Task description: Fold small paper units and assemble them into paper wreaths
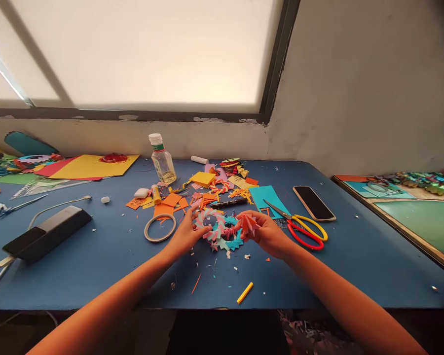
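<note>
My left hand (190, 229) is closed on a pink-and-white folded paper ring (210, 221), thumb and fingers pinching its left side. Across from it, my right hand (267, 233) grips a coral-red pleated paper piece (247, 225) between thumb and fingers. Below and between the hands, a blue folded paper ring (235, 242) with pink and pale parts rests on the table. Scissors (299, 225) with red and yellow handles lie to the right of my right hand, partly over a blue paper sheet (268, 198). A roll of tape (160, 228) lies left of my left hand.
Paper scraps (170, 201), a glue stick (156, 194) and a black marker (229, 202) lie behind the hands. A bottle (163, 160) stands near the wall. A phone (314, 203) is at the right, a power bank (48, 234) at the left, a yellow stick (244, 293) in front.
</note>
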`<state>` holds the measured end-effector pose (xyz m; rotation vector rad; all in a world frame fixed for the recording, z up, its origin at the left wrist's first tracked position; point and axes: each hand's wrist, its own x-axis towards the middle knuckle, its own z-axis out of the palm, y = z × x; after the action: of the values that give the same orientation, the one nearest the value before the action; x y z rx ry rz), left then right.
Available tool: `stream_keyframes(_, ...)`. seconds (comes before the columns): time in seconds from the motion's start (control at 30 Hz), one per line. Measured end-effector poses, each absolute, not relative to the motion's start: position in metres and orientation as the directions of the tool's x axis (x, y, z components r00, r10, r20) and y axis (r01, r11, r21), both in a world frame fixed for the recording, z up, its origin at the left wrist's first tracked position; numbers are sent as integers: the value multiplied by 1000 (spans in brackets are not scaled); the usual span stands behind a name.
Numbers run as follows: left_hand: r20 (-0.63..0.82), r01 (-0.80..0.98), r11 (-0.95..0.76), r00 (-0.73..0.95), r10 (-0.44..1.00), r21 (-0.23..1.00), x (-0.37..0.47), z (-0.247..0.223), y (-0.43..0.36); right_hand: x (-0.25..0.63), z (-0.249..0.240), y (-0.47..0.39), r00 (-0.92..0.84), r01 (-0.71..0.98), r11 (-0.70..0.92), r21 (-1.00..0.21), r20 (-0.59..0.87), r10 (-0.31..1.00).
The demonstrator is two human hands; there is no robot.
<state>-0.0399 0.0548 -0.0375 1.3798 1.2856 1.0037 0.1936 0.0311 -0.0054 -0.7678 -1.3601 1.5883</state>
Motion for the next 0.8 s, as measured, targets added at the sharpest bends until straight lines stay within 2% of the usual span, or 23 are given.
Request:
stream_keyframes(0.07, 59, 303, -76, 66, 996, 950, -41, -35, 56, 193, -5, 30, -433, -199, 11, -980, 98, 896)
stream_keyframes(0.13, 219, 372, -221, 46, 975, 901, -39, -26, 50, 193, -4, 29, -437, -167, 47, -985, 117, 892)
stream_keyframes(0.2, 394, 373, -379, 37, 918, 847, -34, -13, 38, 192, -3, 27, -438, -126, 88, -988, 135, 889)
stream_keyframes(0.23, 423, 322, -416, 52, 905, 850, -31, -7, 31, 192, -3, 26, -438, -103, 107, -989, 142, 888)
stream_keyframes(0.33, 332, 124, -351, 152, 931, 928, -21, 8, 8, 189, -7, 22, -439, -34, 148, -988, 148, 886)
stream_keyframes(0.43, 317, 94, -342, 211, 925, 935, -14, 11, -6, 186, -14, 18, -461, 38, 185, -982, 147, 875)
stream_keyframes(0.6, 358, 215, -425, 291, 887, 879, -20, 1, -15, 184, -20, 19, -616, 175, 309, -935, 141, 775)
stream_keyframes(0.7, 331, 347, -458, 367, 869, 818, -31, -10, -19, 187, -22, 23, -714, 272, 438, -857, 126, 689)
stream_keyframes(0.8, 279, 501, -432, 354, 893, 749, -42, -20, -25, 195, -19, 25, -671, 381, 544, -747, 181, 719)
